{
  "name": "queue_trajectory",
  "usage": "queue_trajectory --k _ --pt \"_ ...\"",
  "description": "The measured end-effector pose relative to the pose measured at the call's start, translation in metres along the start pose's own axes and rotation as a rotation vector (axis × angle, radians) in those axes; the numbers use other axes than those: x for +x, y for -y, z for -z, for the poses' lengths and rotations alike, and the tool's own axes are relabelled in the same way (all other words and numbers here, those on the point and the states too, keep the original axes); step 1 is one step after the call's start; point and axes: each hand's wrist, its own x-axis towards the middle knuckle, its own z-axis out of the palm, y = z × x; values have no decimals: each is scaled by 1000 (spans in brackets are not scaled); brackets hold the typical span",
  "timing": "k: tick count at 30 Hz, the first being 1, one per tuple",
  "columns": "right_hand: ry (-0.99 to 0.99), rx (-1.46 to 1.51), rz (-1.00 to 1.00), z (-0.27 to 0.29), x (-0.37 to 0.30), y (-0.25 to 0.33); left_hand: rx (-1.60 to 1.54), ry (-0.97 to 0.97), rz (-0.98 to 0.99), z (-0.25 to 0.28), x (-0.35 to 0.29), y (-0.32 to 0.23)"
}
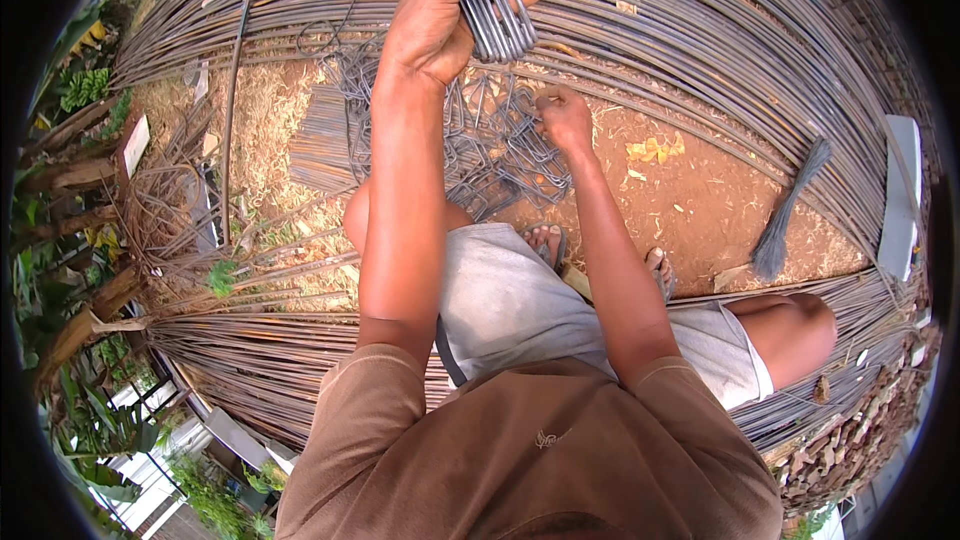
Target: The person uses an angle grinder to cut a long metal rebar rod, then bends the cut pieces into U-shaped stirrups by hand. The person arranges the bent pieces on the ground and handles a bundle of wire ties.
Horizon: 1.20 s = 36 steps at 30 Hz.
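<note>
My left hand (pixel 432 25) is raised at the top of the view, its thumb across a stack of rebar stirrups (pixel 497 25) bent from grey steel rod. The stack lies against the palm, with the fingertips showing past its far side. Lower and to the right, my right hand (pixel 566 120) has its fingers curled around the edge of a rebar stirrup (pixel 535 145) at the right side of a tangled heap. More loose stirrups (pixel 465 150) lie in that heap on the ground, partly hidden behind my left forearm.
Long steel bars (pixel 690 30) run across the far side, and more bars (pixel 260 350) lie beside my legs. A bundle of tie wire (pixel 790 210) rests on the soil at right. Short cut rods (pixel 325 140) lie left of the heap. Plants (pixel 85 90) border the left.
</note>
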Motion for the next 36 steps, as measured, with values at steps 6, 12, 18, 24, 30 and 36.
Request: queue_trajectory --k 6,12,18,24,30,36 --pt "-210 -407 15 -103 -10 -44 11 41 5 -5 -1 -3" --pt "14 246 -49 -78 0 -50 -74 183 1 13 14 9" --pt "-116 533 158 61 -41 -10 -14 224 62 26 17 5" --pt "-279 73 584 199 -68 73 128 241 91 15 16 15" --pt "-57 -63 820 179 -56 178 165 330 230 -7 8 34" --pt "-74 197 720 140 -33 180 78 338 238 -23 5 45"
